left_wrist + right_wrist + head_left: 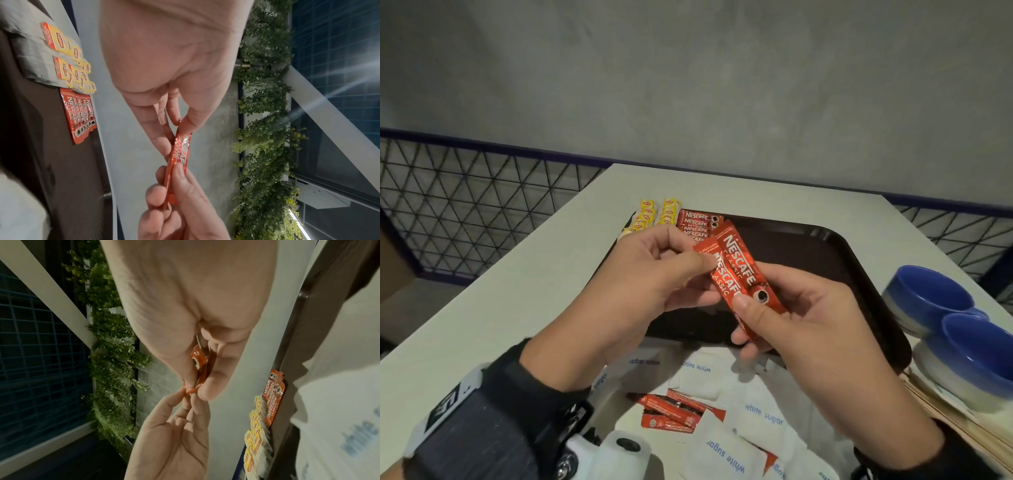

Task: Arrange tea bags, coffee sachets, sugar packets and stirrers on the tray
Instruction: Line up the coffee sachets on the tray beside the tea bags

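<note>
Both hands hold two red Nescafe coffee sachets [739,270] together above the dark brown tray [808,246]. My left hand [700,255] pinches the upper end of one sachet between thumb and fingers. My right hand [748,318] grips the lower ends of the sachets [180,155], thumb on top. A row of coffee sachets [697,224] lies at the tray's far left corner. Beside it are yellow tea bags [657,212]. White sugar packets [760,411] and loose coffee sachets [671,411] lie on the table in front of the tray. Wooden stirrers [955,414] lie at the right.
Two blue-and-white cups [928,294] stand to the right of the tray, close to my right hand. The white table [517,291] ends at the left above a wire-mesh fence [465,205]. A grey wall stands behind it.
</note>
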